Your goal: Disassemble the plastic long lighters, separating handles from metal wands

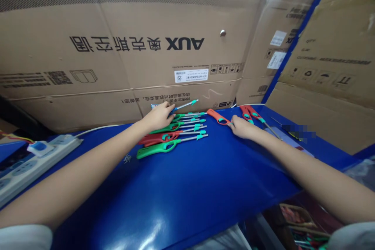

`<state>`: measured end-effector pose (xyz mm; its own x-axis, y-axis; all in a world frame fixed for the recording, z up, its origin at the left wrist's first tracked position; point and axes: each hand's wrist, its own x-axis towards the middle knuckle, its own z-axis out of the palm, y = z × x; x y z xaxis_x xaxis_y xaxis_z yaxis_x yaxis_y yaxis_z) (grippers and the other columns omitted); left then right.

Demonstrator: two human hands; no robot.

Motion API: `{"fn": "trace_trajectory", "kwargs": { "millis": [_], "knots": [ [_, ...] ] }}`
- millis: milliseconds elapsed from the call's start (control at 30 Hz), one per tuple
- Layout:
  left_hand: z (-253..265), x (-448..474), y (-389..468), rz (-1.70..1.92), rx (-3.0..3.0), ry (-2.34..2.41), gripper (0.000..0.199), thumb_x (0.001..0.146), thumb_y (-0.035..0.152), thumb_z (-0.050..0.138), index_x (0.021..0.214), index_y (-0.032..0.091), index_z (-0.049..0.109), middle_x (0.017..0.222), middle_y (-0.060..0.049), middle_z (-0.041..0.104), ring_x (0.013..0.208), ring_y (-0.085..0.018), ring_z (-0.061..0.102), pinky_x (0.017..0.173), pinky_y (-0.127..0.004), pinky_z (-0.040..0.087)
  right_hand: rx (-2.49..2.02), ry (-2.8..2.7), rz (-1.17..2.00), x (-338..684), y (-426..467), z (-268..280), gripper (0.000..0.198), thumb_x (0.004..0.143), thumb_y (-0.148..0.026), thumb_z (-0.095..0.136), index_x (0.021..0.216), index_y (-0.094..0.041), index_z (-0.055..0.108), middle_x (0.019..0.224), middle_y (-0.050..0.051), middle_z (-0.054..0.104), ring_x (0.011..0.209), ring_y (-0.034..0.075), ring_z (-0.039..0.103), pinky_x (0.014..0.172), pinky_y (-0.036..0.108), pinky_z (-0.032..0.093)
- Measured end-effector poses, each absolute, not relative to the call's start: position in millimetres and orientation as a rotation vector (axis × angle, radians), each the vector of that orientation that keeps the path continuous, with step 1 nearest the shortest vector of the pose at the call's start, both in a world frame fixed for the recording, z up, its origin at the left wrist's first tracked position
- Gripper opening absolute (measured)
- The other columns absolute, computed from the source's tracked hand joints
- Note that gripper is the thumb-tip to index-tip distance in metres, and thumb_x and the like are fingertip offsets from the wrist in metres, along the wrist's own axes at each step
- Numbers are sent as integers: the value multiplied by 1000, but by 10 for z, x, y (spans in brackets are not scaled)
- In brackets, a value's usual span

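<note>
My left hand (160, 117) is closed round a blue long-nosed lighter (175, 109), its metal tube pointing right with a green piece near the tip. Below that hand, several green and red lighters lie in a stacked row; the nearest is a green lighter (155, 148), beside a red lighter (156, 138). My right hand (241, 127) pinches an orange-red lighter (216, 116) at its tube end, the handle pointing left. Right of that hand, red lighters (249, 112) lie at the back of the table, one tube pointing toward the front right.
A cardboard wall (131, 15) stands behind the blue table (187, 187), another cardboard panel (325, 117) at right. A white power strip (38, 168) with a plug lies at left. A yellow-and-black tool (295, 136) is at right. Below the front edge sits a container with more lighters (310, 239).
</note>
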<state>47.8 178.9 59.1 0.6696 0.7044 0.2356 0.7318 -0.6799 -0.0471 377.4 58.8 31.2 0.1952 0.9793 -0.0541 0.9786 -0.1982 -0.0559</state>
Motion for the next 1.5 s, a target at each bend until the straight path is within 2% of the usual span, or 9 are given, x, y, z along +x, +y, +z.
{"fn": "trace_trajectory", "kwargs": {
  "millis": [167, 400, 567, 833, 1033, 1167, 1267, 1400, 1500],
  "knots": [
    [538, 495, 1730, -303, -2688, -1200, 49, 103, 28, 38, 146, 8, 51, 131, -24, 58, 119, -39, 59, 98, -51, 47, -2341, -1952, 69, 3637, 420, 459, 26, 104, -28, 44, 120, -11, 56, 107, 17, 73, 94, 25, 70, 70, 29, 44],
    [675, 752, 909, -490, -2757, -559, 70, 92, 61, 63, 144, 17, 50, 147, -17, 54, 138, -37, 46, 116, -53, 32, -1885, -2267, -12, 3054, -114, 661, 27, 105, -34, 45, 95, -17, 64, 97, 10, 73, 87, 22, 69, 74, 30, 43],
    [723, 865, 155, -15, -2930, -738, 30, 98, 41, 56, 99, 14, 69, 80, -12, 74, 71, -29, 72, 66, -38, 53, -1338, -2720, -218, 2731, -495, 765, 25, 104, -31, 46, 97, -16, 65, 89, 7, 71, 74, 20, 66, 62, 32, 37],
    [802, 514, -432, 272, -3103, -908, 27, 92, 37, 59, 73, 22, 69, 65, -7, 70, 55, -27, 68, 46, -33, 35, -927, -2817, -288, 2662, -899, 729, 31, 104, -37, 44, 82, -22, 60, 73, 0, 63, 61, 19, 54, 55, 37, 32],
    [834, 90, -264, 186, -3072, -1336, 19, 84, 24, 53, 66, 22, 59, 62, -3, 62, 51, -19, 59, 47, -30, 28, -1287, -2755, 68, 2881, -894, 757, 29, 106, -31, 42, 86, -21, 60, 80, 0, 66, 66, 15, 60, 63, 32, 41],
    [852, 71, -62, 90, -3265, -1378, 10, 82, 26, 56, 73, 22, 55, 64, 3, 57, 50, -14, 52, 48, -26, 28, -1322, -2609, 352, 3093, -594, 809, 33, 107, -40, 38, 112, -23, 66, 106, 5, 72, 97, 17, 67, 84, 30, 50],
    [908, 132, 214, -201, -3250, -1256, 8, 78, 26, 59, 76, 21, 53, 68, 3, 55, 58, -14, 52, 54, -24, 33, -1801, -2230, 30, 3417, -211, 780, 49, 108, -45, 25, 127, -19, 62, 130, 12, 66, 122, 24, 61, 104, 38, 46],
    [906, 208, 717, -500, -3067, -1085, 10, 83, 28, 56, 77, 20, 53, 77, -1, 57, 69, -17, 55, 64, -27, 41, -2596, -1843, -226, 3939, 245, 647, 44, 103, -38, 42, 120, -4, 64, 130, 30, 61, 124, 42, 58, 92, 49, 50],
    [802, 279, 1034, -391, -2984, -989, 20, 90, 29, 53, 102, 17, 63, 99, -9, 65, 86, -23, 63, 72, -31, 47, -2688, -1817, -157, 4165, 418, 507, 38, 101, -33, 45, 118, -6, 65, 121, 28, 66, 115, 41, 64, 85, 46, 51]
  ]
}}
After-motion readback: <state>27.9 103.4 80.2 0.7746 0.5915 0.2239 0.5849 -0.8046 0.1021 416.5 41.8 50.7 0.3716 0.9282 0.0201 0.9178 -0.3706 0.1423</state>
